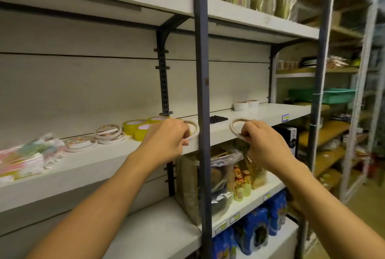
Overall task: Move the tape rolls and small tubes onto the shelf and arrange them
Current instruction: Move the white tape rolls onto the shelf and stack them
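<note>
Left hand (166, 136): fingers curled around a thin pale tape ring (192, 131), held upright at the front part of the white shelf (93, 167). Part of that ring is hidden behind the dark metal upright (201, 92), which stands just to the right of this grip.

Right hand (264, 144): fingertips and thumb pinch a second thin tape ring (236, 128) by its lower edge. The ring stands tilted, above the shelf's front lip, on the far side of the upright from the left hand. Contact with the shelf surface cannot be told.

Left of the left-hand grip, near it: yellow tape rolls (136, 128) sitting on the shelf, partly covered by the hand. Further left: a low stack of thin white tape rolls (109, 133), then more flat rolls (81, 144) lying down, then wrapped pastel packets (23, 158) at the shelf's far left end. Details of the packets are blurred.

Between the two grips and behind them: a small black tray (218, 119) on the shelf. Behind and slightly right of the right-hand grip, well back: two stubby white tape rolls (245, 105), side by side near the back panel.

Below the right-hand grip, on the lower shelf: clear bagged goods (227, 173). Lower still: blue packs (256, 231).
</note>
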Action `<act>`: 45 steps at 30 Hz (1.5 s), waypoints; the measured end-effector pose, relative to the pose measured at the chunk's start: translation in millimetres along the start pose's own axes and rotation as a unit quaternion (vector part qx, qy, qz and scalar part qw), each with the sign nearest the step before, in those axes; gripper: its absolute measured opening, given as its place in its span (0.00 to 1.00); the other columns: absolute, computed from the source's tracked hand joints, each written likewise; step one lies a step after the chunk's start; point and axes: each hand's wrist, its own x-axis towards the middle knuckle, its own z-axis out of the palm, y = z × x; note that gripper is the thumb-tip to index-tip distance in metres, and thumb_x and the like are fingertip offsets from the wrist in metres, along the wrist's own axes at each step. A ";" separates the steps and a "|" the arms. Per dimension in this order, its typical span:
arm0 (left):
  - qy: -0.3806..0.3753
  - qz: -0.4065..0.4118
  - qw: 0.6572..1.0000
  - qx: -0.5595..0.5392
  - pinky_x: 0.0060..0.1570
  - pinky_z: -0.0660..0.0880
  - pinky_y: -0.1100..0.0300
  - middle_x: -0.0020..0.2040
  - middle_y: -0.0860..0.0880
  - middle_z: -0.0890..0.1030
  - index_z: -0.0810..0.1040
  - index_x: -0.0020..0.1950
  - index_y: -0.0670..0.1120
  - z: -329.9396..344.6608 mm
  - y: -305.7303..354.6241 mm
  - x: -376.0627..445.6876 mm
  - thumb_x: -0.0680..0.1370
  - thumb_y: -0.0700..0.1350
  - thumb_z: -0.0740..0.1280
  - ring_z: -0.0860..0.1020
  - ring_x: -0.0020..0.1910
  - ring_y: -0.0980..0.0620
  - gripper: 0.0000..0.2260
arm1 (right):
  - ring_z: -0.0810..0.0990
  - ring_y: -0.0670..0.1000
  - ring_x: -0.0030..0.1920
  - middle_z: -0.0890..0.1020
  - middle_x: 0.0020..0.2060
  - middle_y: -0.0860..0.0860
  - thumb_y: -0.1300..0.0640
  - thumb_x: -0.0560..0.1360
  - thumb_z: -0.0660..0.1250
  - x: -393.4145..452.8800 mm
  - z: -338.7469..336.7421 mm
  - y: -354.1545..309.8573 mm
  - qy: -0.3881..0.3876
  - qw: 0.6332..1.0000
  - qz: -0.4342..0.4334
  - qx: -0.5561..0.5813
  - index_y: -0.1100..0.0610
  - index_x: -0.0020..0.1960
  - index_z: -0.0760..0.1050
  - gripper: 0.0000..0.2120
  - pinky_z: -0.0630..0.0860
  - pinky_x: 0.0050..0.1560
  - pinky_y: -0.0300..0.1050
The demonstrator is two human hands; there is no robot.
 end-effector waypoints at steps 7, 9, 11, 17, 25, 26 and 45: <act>-0.015 0.066 0.998 -0.008 0.42 0.75 0.57 0.49 0.54 0.79 0.79 0.51 0.53 26.4 71.8 49.0 0.79 0.49 0.69 0.77 0.48 0.53 0.03 | 0.73 0.47 0.46 0.75 0.46 0.45 0.61 0.72 0.72 1.9 -2.2 79.8 0.012 0.998 0.054 -0.016 0.49 0.49 0.71 0.13 0.76 0.47 0.41; -0.009 0.069 0.997 -0.018 0.45 0.78 0.55 0.50 0.54 0.79 0.78 0.52 0.53 36.6 87.4 68.0 0.79 0.49 0.69 0.77 0.48 0.53 0.03 | 0.72 0.46 0.46 0.75 0.46 0.44 0.61 0.71 0.72 6.1 -3.0 104.7 0.004 0.998 0.060 -0.020 0.48 0.48 0.70 0.14 0.74 0.46 0.39; -0.008 0.070 0.997 -0.025 0.47 0.79 0.54 0.49 0.54 0.79 0.79 0.53 0.52 48.6 103.0 89.7 0.79 0.49 0.69 0.76 0.47 0.54 0.04 | 0.71 0.46 0.47 0.74 0.47 0.44 0.62 0.71 0.72 8.7 -4.2 130.8 -0.001 0.997 0.069 -0.026 0.48 0.48 0.69 0.15 0.71 0.45 0.38; -0.004 0.052 0.999 -0.007 0.44 0.79 0.56 0.46 0.54 0.79 0.79 0.51 0.52 81.3 137.9 155.2 0.78 0.47 0.71 0.76 0.43 0.54 0.03 | 0.69 0.48 0.47 0.74 0.48 0.45 0.63 0.71 0.70 19.0 0.6 212.8 -0.030 0.994 0.084 -0.060 0.49 0.49 0.68 0.15 0.64 0.40 0.36; -0.013 -0.014 1.000 0.019 0.40 0.77 0.59 0.44 0.53 0.78 0.78 0.47 0.52 122.4 154.2 221.4 0.78 0.45 0.71 0.76 0.40 0.54 0.03 | 0.71 0.46 0.45 0.75 0.48 0.44 0.61 0.70 0.72 55.1 11.5 302.8 -0.047 0.994 0.068 -0.069 0.47 0.47 0.68 0.16 0.63 0.36 0.33; -0.021 -0.019 0.999 0.024 0.39 0.76 0.59 0.43 0.53 0.78 0.78 0.47 0.52 126.3 153.5 225.7 0.77 0.45 0.71 0.76 0.39 0.54 0.03 | 0.71 0.46 0.45 0.75 0.47 0.44 0.61 0.70 0.72 56.9 12.1 307.5 -0.046 0.994 0.063 -0.074 0.47 0.47 0.68 0.16 0.62 0.35 0.32; 0.016 -0.072 0.997 0.016 0.36 0.67 0.58 0.42 0.52 0.78 0.73 0.40 0.54 228.7 159.3 396.5 0.78 0.43 0.68 0.76 0.41 0.48 0.09 | 0.73 0.48 0.48 0.76 0.48 0.46 0.65 0.70 0.72 208.8 92.7 417.3 -0.015 0.999 -0.005 -0.039 0.50 0.48 0.72 0.14 0.78 0.51 0.43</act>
